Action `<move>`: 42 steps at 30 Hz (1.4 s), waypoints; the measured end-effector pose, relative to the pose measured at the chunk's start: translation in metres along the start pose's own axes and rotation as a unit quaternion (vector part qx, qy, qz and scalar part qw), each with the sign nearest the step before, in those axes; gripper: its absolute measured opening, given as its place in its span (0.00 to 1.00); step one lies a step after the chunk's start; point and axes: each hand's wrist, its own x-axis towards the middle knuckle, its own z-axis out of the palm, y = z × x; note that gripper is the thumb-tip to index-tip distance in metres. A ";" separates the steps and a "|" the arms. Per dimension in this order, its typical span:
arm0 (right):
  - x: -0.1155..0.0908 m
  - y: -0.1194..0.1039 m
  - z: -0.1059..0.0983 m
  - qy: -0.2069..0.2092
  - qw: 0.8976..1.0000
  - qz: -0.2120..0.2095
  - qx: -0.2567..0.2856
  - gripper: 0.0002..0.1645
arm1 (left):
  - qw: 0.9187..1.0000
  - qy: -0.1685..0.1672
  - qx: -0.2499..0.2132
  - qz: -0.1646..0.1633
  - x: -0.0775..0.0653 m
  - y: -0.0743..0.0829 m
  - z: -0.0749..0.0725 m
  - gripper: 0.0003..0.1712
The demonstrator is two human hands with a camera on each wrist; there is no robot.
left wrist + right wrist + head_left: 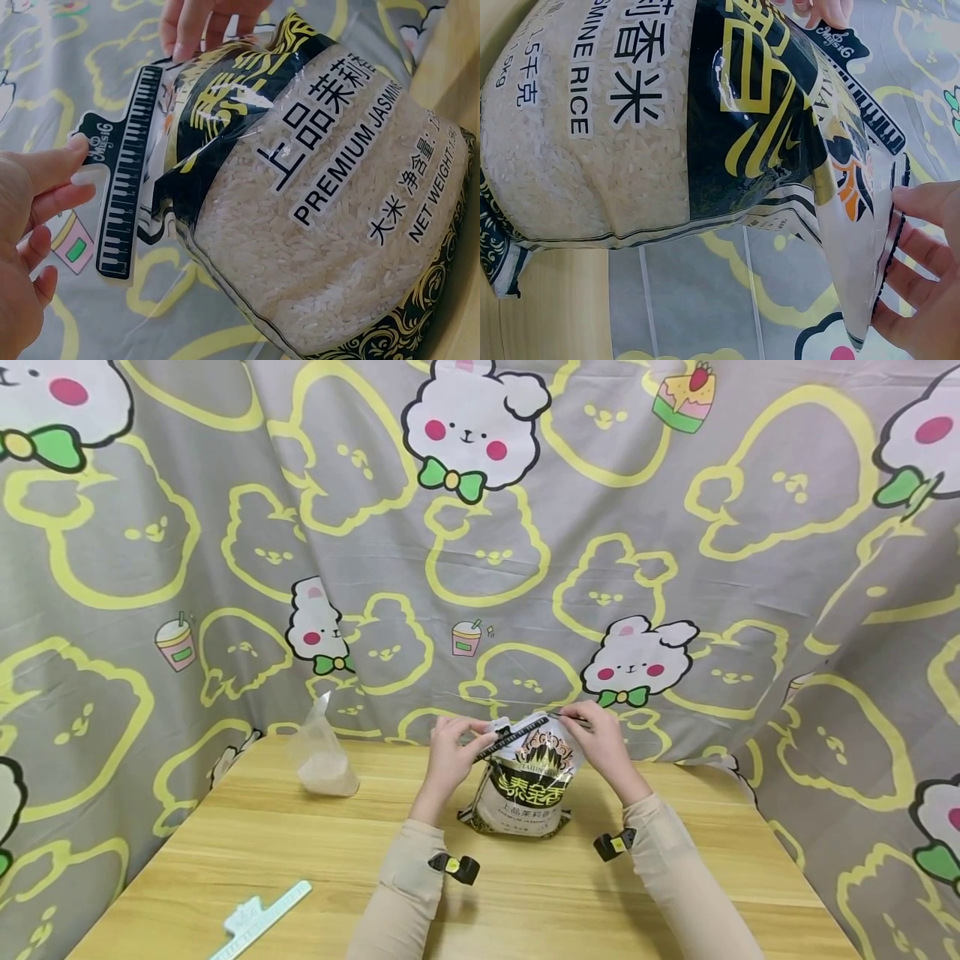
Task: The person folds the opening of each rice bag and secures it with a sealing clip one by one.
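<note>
A bag of jasmine rice (525, 814) stands upright on the table, its clear front full of white grains. At its top edge is a black clip (129, 180) with a piano-key pattern. My left hand (452, 758) pinches the tab of that clip between thumb and forefinger. On the other side, my right hand (602, 747) pinches the top corner of the rice bag, thumb in front in the right wrist view. How far the clip's jaws reach over the bag's edge is partly hidden.
A small clear plastic bag (327, 770) with pale contents stands at the table's back left. A mint-green clip (262, 920) lies near the front left of the wooden table (390, 777). A patterned grey curtain (510, 577) hangs behind and at both sides.
</note>
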 end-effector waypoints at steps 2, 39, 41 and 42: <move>0.000 0.001 0.000 -0.001 1.000 0.000 0.001 0.06 | 1.000 -0.002 0.001 -0.002 0.001 0.001 0.001 0.10; -0.001 0.001 0.000 0.002 1.000 0.005 0.000 0.05 | 1.000 -0.003 -0.009 -0.001 0.006 0.010 0.011 0.12; -0.001 0.001 0.000 -0.002 1.000 0.008 0.001 0.05 | 1.000 -0.003 -0.012 0.001 0.007 0.010 0.011 0.12; -0.001 0.001 0.000 -0.004 1.000 0.010 0.001 0.05 | 1.000 -0.002 -0.012 0.003 0.007 0.010 0.011 0.12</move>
